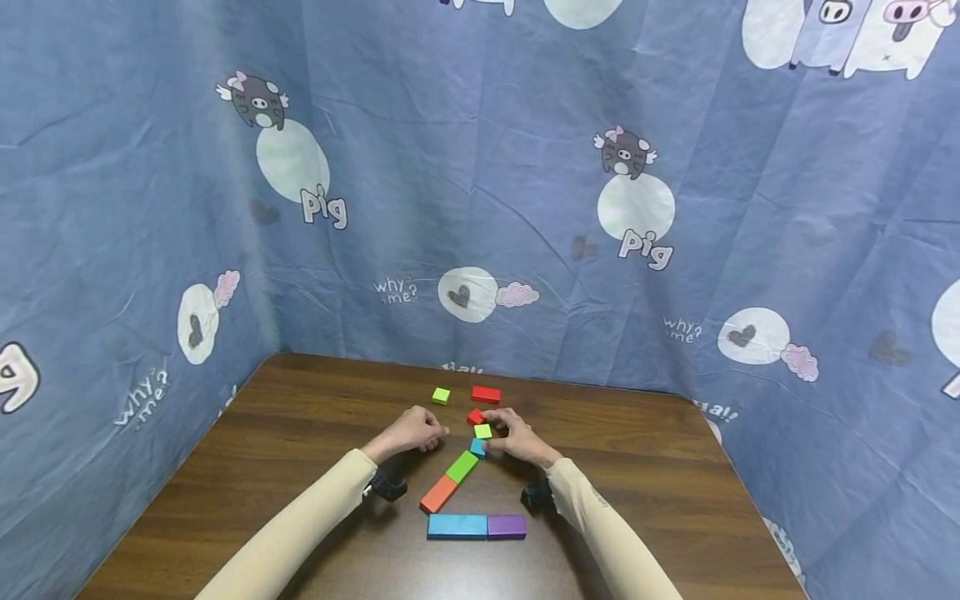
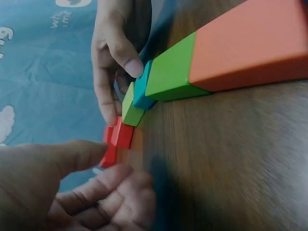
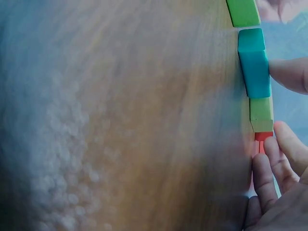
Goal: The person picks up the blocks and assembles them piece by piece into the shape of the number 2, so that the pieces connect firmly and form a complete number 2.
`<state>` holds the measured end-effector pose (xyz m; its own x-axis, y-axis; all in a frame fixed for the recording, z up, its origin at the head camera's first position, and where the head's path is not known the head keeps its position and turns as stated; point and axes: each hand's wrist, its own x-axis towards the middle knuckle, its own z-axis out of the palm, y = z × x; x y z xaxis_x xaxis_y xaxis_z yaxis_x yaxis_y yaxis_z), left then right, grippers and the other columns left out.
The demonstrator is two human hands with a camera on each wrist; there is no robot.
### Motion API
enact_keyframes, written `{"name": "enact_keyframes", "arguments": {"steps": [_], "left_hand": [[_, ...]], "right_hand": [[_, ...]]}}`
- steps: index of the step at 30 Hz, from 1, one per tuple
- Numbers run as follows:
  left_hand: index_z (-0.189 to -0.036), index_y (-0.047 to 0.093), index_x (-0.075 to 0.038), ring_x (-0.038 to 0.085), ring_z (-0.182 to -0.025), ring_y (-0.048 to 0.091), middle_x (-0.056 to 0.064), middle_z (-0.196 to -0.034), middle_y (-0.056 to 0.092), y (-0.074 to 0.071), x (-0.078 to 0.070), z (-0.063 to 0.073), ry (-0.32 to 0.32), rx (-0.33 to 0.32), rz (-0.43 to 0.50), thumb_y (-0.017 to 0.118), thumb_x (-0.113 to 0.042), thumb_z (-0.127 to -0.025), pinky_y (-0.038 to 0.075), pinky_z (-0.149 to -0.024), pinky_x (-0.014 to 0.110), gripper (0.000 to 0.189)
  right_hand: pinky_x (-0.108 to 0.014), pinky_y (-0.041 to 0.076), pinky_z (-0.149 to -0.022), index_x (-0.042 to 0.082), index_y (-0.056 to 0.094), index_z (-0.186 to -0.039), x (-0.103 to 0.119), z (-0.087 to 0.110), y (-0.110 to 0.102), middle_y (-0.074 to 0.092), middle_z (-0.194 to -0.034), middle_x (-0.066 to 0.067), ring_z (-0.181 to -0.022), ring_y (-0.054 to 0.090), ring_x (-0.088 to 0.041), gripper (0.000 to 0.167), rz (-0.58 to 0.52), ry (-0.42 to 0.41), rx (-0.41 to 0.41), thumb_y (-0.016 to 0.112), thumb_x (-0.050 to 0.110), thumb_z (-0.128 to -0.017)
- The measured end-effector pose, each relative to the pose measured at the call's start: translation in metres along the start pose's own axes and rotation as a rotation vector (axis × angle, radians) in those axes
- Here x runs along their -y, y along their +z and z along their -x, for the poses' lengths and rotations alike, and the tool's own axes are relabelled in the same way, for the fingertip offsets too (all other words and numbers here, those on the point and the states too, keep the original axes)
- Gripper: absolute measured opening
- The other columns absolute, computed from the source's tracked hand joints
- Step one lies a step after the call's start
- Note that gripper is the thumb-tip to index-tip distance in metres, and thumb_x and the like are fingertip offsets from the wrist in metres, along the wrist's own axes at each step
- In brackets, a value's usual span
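My right hand (image 1: 517, 437) curves along a slanting row of small blocks. Its thumb touches the blue block (image 1: 477, 448), and its forefinger reaches the small red block (image 1: 476, 416). Between those two lies a lime-green block (image 1: 482, 432). My left hand (image 1: 418, 429) hovers left of the row, fingers loosely curled, with nothing in it. In the left wrist view, a gap shows between its thumb (image 2: 82, 156) and fingers. Continuing the row toward me are a longer green block (image 2: 171, 72) and an orange block (image 2: 250, 45), set end to end.
Nearer me, a long blue block (image 1: 457, 527) and a purple block (image 1: 506, 527) lie end to end. Behind the hands are another lime-green block (image 1: 441, 396) and a longer red block (image 1: 486, 395). A blue patterned cloth (image 1: 480, 208) hangs behind the wooden table (image 1: 300, 433).
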<state>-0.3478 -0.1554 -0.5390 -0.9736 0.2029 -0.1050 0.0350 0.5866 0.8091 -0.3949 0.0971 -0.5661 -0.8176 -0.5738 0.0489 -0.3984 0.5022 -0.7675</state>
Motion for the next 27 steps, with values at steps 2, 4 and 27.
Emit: {"name": "enact_keyframes", "arguments": {"steps": [2, 4, 27], "left_hand": [[-0.086, 0.071, 0.000, 0.013, -0.060, 0.061, 0.009, -0.072, 0.068, 0.004, -0.002, -0.011, 0.006, 0.002, 0.040, 0.066, -0.017, -0.090, 0.052, -0.057, 0.029, 0.018], [-0.091, 0.071, 0.001, 0.014, -0.063, 0.063, 0.010, -0.076, 0.069, 0.009, -0.002, -0.021, 0.017, -0.009, 0.080, 0.066, -0.012, -0.089, 0.053, -0.059, 0.030, 0.014], [-0.103, 0.067, 0.002, 0.018, -0.080, 0.060, 0.009, -0.087, 0.068, 0.022, -0.011, -0.088, 0.044, -0.234, -0.018, 0.068, -0.003, -0.081, 0.048, -0.073, 0.032, 0.023]], "right_hand": [[-0.054, 0.026, -0.095, 0.013, 0.055, -0.131, -0.001, 0.000, 0.000, 0.052, -0.126, -0.009, -0.111, 0.049, -0.025, 0.055, 0.006, -0.010, -0.007, 0.075, 0.021, -0.080], [-0.054, 0.026, -0.095, 0.013, 0.055, -0.131, -0.001, 0.000, -0.001, 0.052, -0.126, -0.008, -0.111, 0.050, -0.025, 0.056, 0.012, -0.016, -0.008, 0.075, 0.022, -0.079], [-0.050, 0.030, -0.096, 0.014, 0.056, -0.132, -0.002, 0.000, 0.001, 0.055, -0.125, -0.006, -0.112, 0.051, -0.024, 0.058, 0.037, 0.000, -0.026, 0.076, 0.022, -0.078]]}}
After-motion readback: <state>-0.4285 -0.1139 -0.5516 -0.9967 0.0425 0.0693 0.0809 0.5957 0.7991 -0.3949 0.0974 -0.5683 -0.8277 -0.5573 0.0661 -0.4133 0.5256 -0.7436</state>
